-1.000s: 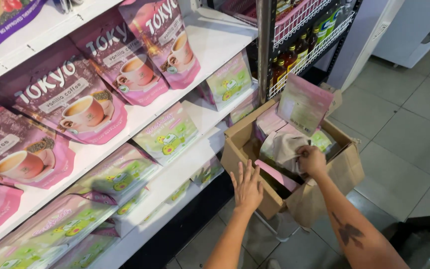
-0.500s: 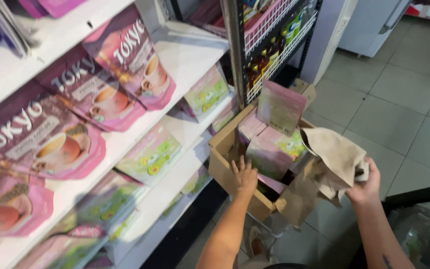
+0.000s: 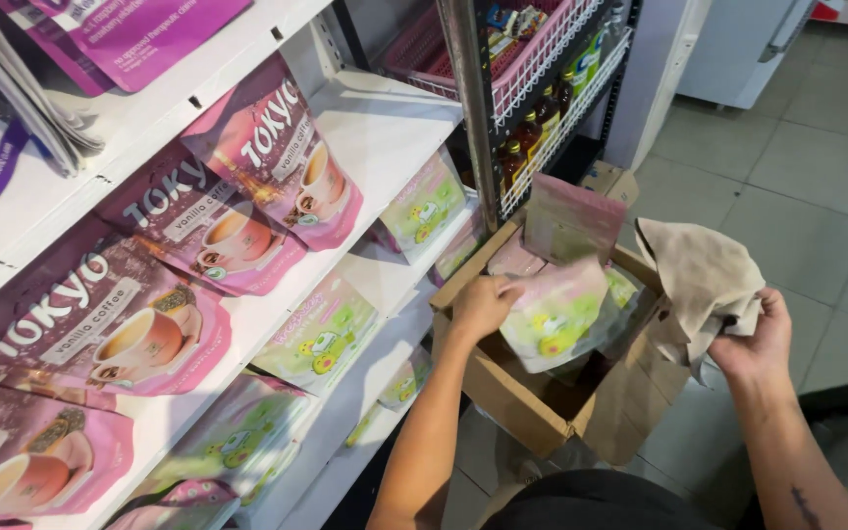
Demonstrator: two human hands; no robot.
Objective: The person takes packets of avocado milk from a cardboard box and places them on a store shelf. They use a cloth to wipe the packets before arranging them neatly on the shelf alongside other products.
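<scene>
My left hand (image 3: 481,306) grips the top edge of a pink and green pouch (image 3: 559,318) and holds it lifted above an open cardboard box (image 3: 517,397) on the floor. More pouches of the same kind stand inside the box, one pink pouch (image 3: 573,218) upright at the back. My right hand (image 3: 758,339) is to the right of the box and clutches a crumpled beige cloth (image 3: 701,277) that hangs over the box's right flap.
White shelves (image 3: 385,128) on the left carry large pink coffee pouches (image 3: 277,157) above and pink and green pouches (image 3: 318,332) below. A wire rack (image 3: 552,74) with bottles stands behind the box. Grey tiled floor (image 3: 817,167) lies to the right.
My left hand moved from the box's edge to a pouch and raised it out of the box. My right hand with the cloth stayed to the right of the box.
</scene>
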